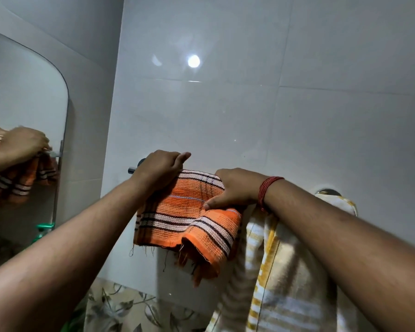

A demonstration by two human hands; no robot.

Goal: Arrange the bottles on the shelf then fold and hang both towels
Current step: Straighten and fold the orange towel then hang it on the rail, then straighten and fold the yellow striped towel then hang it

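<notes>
2 hands (157, 170) (235, 189) grip the orange towel (177, 219).

One view only here, worn on the person's head, and it's a wide-angle, bending the wall lines at the edges. It faces straight at a white tiled wall (249, 104), close in, looking forward along both forearms, which reach in from the bottom corners toward a towel rail (132, 169) just below mid-frame. A mirror (22, 92) fills the left edge, giving a second angle on the left side of the rail. Patterned floor shows at the bottom.
</notes>
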